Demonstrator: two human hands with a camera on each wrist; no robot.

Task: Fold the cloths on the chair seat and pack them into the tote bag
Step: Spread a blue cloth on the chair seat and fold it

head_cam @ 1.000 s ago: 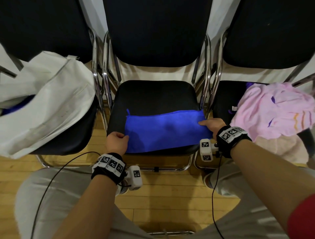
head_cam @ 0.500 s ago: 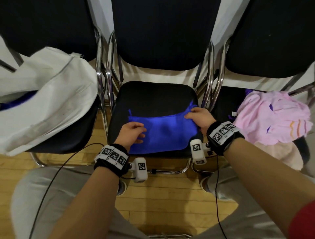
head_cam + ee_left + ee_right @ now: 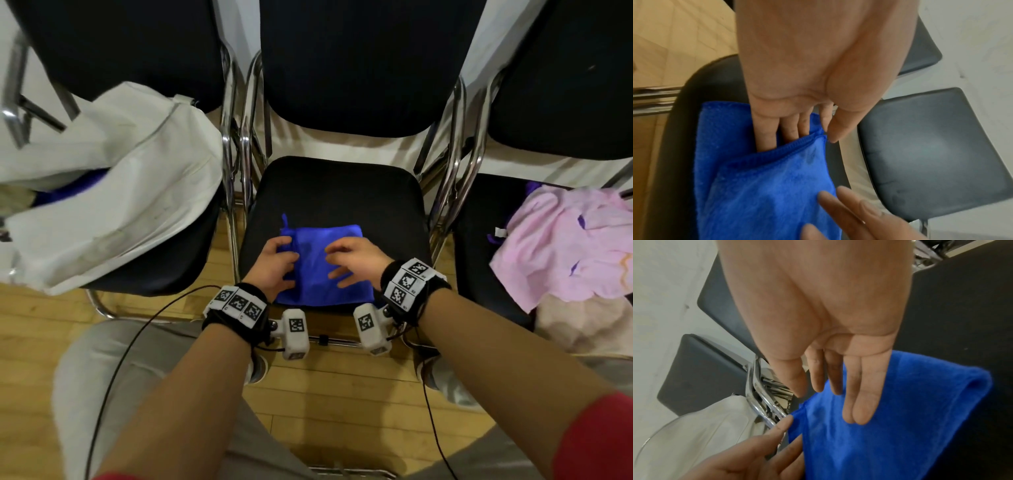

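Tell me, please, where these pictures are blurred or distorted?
Head view: wide-angle bending of the chair frames, motion smear on the tote bag, blue cloth fairly sharp. Left wrist view: left hand soft, cloth hem crisp. Right wrist view: right hand looms large and slightly soft.

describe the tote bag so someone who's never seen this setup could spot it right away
Three black padded chairs with chrome frames stand in a row; take the left chair's seat. The off-white canvas tote bag lies slumped across it, its mouth to the left with something dark blue inside. It is the only pale, bulky thing there: the middle seat holds a folded blue microfibre cloth, the right a pink cloth pile.
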